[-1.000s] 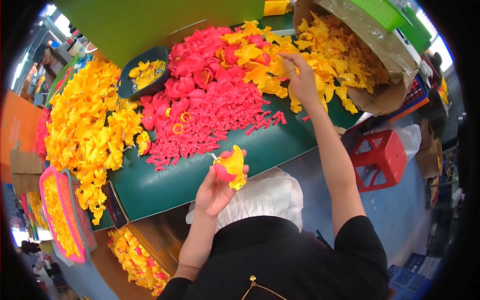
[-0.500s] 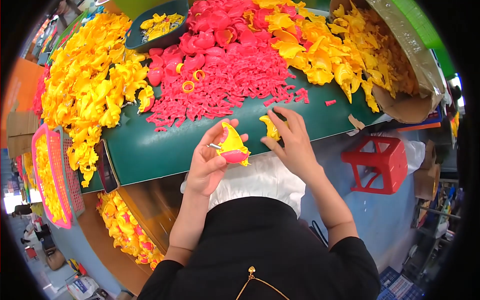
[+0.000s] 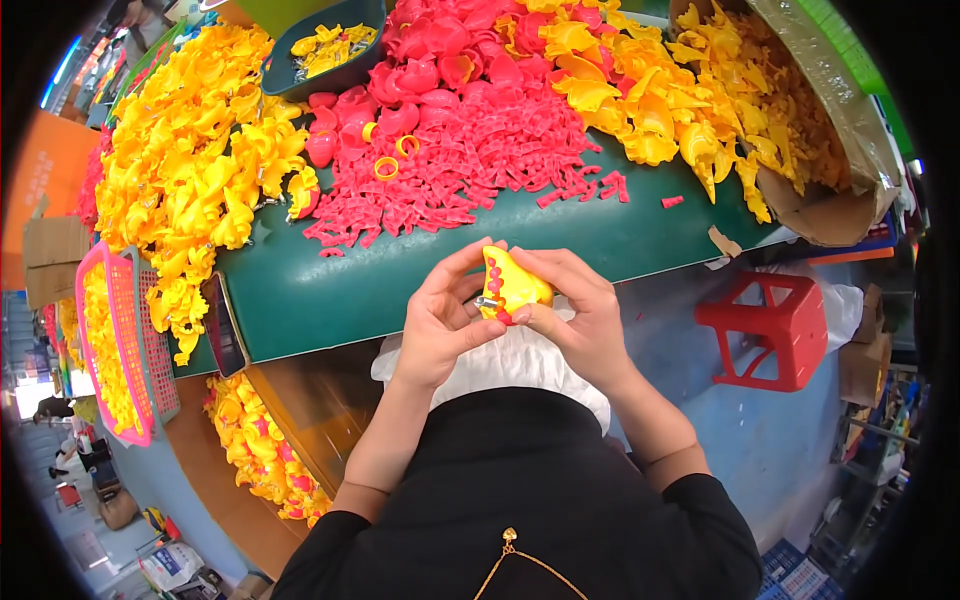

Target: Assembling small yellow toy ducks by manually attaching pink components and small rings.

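Note:
Over the table's near edge, my left hand (image 3: pixel 438 318) and my right hand (image 3: pixel 588 315) are both closed on a small yellow plastic toy piece (image 3: pixel 520 284). Red bumps run down its left side, and a short silver metal pin (image 3: pixel 486 302) sticks out toward my left hand. My right thumb and fingers press the smooth yellow shell from the right. My left fingers hold the other side, and part of the piece is hidden behind them. Beyond my hands lies a heap of small red strips (image 3: pixel 450 170) on the green table (image 3: pixel 330 295).
Yellow shells (image 3: pixel 190 160) are heaped at the left, more (image 3: pixel 640 110) at the right beside a cardboard box (image 3: pixel 850 215). Two yellow rings (image 3: pixel 386 168) lie on the red parts. A dark tray (image 3: pixel 290 78) stands behind, a phone (image 3: pixel 226 325) at the left edge. A red stool (image 3: pixel 770 330) stands right.
My right hand has lifted a yellow shell from the table's edge and brought it to the piece in my left hand. The two parts now sit together between both hands.

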Tool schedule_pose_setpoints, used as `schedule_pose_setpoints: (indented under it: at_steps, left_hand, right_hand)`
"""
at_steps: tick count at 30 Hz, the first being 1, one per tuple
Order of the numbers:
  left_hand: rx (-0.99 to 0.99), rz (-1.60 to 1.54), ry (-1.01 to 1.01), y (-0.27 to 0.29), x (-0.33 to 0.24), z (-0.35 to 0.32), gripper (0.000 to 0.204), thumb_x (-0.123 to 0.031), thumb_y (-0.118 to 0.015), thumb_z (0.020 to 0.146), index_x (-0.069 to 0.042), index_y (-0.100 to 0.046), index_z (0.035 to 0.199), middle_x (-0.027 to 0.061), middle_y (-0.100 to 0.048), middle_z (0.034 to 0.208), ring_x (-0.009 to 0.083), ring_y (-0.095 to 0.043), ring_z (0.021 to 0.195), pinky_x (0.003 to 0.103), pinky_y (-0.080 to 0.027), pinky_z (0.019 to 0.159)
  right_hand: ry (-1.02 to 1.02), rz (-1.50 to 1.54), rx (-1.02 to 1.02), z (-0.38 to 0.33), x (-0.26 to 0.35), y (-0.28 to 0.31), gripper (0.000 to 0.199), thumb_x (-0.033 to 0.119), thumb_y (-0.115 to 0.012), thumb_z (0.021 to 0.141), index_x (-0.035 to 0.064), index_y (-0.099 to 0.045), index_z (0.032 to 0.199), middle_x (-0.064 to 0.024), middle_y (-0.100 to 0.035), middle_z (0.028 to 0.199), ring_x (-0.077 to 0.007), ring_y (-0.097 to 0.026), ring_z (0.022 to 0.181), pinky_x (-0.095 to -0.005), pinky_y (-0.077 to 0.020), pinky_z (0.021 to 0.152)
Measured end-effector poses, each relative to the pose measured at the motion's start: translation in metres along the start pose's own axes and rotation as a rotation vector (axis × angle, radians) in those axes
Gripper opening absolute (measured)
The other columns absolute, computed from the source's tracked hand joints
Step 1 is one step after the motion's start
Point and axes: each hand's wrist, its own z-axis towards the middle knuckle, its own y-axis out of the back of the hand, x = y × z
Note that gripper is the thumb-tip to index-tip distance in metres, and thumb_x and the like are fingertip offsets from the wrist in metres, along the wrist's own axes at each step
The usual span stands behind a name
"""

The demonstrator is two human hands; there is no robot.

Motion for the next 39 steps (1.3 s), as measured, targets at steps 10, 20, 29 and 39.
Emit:
schedule_pose_setpoints:
  at_steps: [10,20,29,39]
  left_hand:
    - [0.015,0.046,-0.011,0.000,-0.003,0.003,0.078,0.005,-0.078,0.073,0.001,-0.039,0.141,0.0167,-0.043,0.144,0.0238,-0.050,0.125,0.038,-0.045,0.104]
    - [-0.039,0.001,0.006,-0.002,0.003,0.003,0.071,-0.001,-0.079,0.076,-0.004,-0.044,0.138,0.0167,-0.049,0.138,0.0238,-0.050,0.126,0.036,-0.045,0.103]
    - [-0.032,0.000,-0.060,0.009,0.005,0.002,0.077,-0.021,-0.084,0.074,-0.001,-0.045,0.137,0.0103,-0.057,0.126,0.0210,-0.057,0.117,0.037,-0.048,0.102]
    - [-0.131,-0.167,-0.101,0.010,0.007,-0.001,0.068,-0.030,-0.087,0.069,0.001,-0.058,0.123,0.0170,-0.055,0.133,0.0250,-0.060,0.115,0.040,-0.051,0.097]
  right_hand:
    - [-0.009,0.061,-0.042,-0.004,-0.010,-0.004,0.049,0.013,-0.075,0.082,0.0003,-0.060,0.126,-0.0142,-0.060,0.120,-0.0215,-0.060,0.109,-0.0306,-0.0487,0.091]
    - [-0.061,-0.005,0.039,-0.001,-0.004,-0.004,0.054,0.013,-0.076,0.081,-0.0007,-0.057,0.129,-0.0112,-0.054,0.123,-0.0203,-0.058,0.111,-0.0303,-0.0486,0.093]
    - [-0.045,0.104,-0.027,-0.001,-0.010,0.000,0.052,0.002,-0.080,0.073,-0.0010,-0.061,0.122,-0.0142,-0.064,0.114,-0.0210,-0.064,0.105,-0.0331,-0.0546,0.092]
    - [-0.070,0.415,-0.009,-0.005,-0.024,-0.019,0.051,-0.003,-0.078,0.074,-0.0032,-0.059,0.121,-0.0145,-0.059,0.121,-0.0212,-0.062,0.108,-0.0354,-0.0530,0.095]
